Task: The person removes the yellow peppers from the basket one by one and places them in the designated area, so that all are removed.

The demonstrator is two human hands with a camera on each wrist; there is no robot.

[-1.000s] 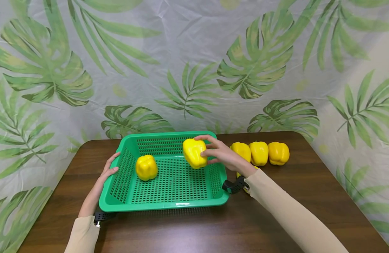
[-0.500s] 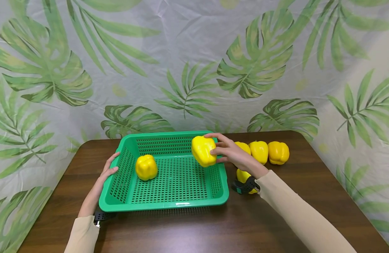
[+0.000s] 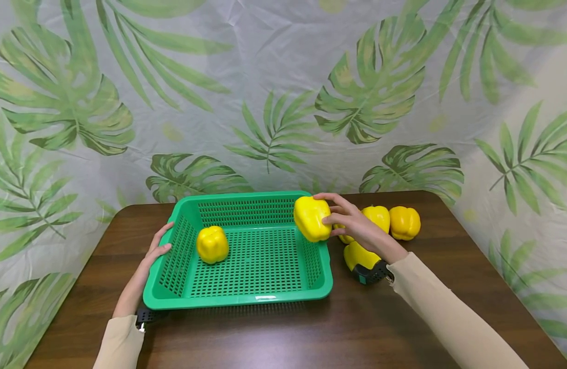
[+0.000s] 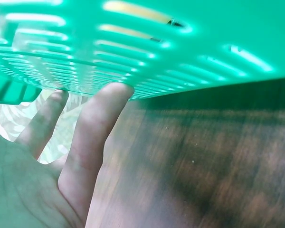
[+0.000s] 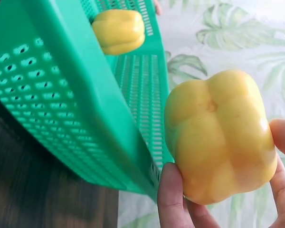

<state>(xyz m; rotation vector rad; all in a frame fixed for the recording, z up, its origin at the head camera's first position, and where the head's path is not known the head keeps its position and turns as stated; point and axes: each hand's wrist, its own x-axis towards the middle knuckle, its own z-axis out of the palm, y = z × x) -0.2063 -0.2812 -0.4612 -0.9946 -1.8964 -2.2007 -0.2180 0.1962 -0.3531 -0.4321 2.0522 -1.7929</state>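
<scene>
My right hand (image 3: 350, 218) grips a yellow bell pepper (image 3: 312, 219) above the right rim of a green plastic basket (image 3: 239, 300). The right wrist view shows fingers and thumb round the held bell pepper (image 5: 221, 137), its blossom end facing the camera. Another yellow bell pepper (image 3: 212, 245) sits inside the basket, toward the left. At the basket's left side is my left hand (image 3: 142, 269), its fingertips touching the rim. Its fingers look fairly straight against the slotted outer wall (image 4: 147, 57) in the left wrist view.
Right of the basket, several more yellow bell peppers stand on the brown wooden table (image 3: 431, 271). One pepper (image 3: 405, 223) is farthest right; another pepper (image 3: 359, 255) is partly hidden by the right wrist strap (image 3: 371, 271). A leaf-patterned cloth (image 3: 283, 102) hangs behind the table.
My right hand has moved right with the bell pepper, from over the basket's inside to its right rim. The left hand and the pepper in the basket keep their places.
</scene>
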